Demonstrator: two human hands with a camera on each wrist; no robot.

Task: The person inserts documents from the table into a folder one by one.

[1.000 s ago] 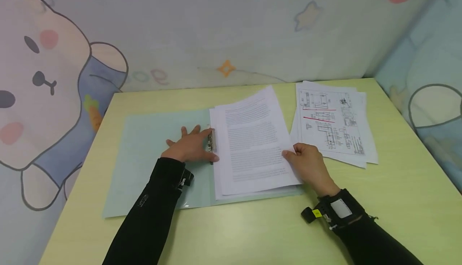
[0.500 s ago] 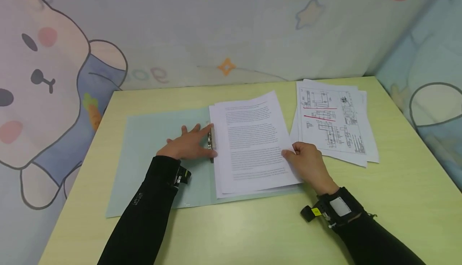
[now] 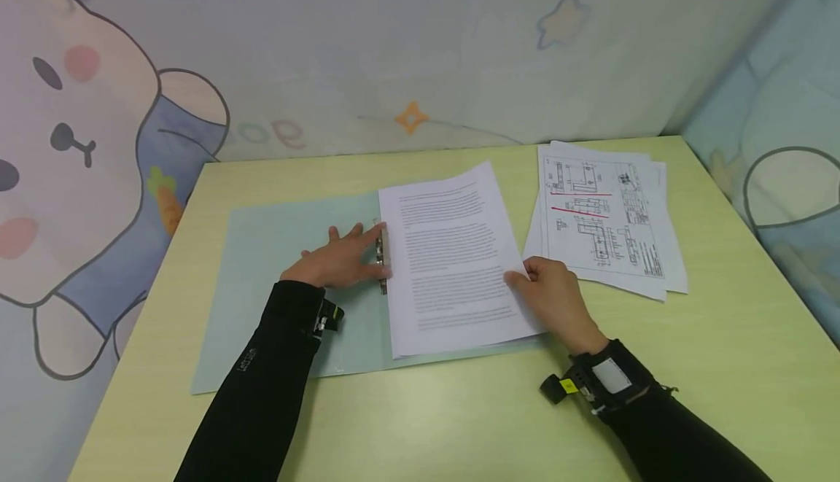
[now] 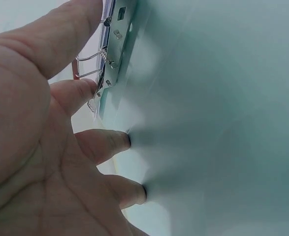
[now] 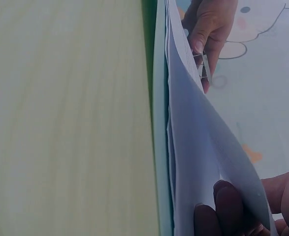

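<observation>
A pale green folder [image 3: 275, 285] lies spread on the yellow-green table [image 3: 459, 409]. My left hand [image 3: 337, 259] rests flat on its left half, fingers spread, thumb and forefinger against the metal clip [image 3: 380, 256] at the spine. The left wrist view shows that clip [image 4: 115, 54] beside my thumb, with my fingertips pressing the folder [image 4: 223, 123]. A stack of printed sheets [image 3: 453, 270] lies on the right half, its left edge at the clip. My right hand [image 3: 554, 300] pinches the stack's right edge, thumb on top and fingers underneath. In the right wrist view the sheets [image 5: 203, 147] bow upward above the folder edge [image 5: 160, 123].
A second pile of sheets with line drawings [image 3: 604, 219] lies at the table's back right, just beyond my right hand. A padded wall with cartoon prints [image 3: 420, 52] closes off the back and sides. Bare tabletop runs along the near edge.
The printed sheets have slid left toward the clip and squared up into one neat stack. My right hand moved a little left with them. My left hand has stayed at the clip.
</observation>
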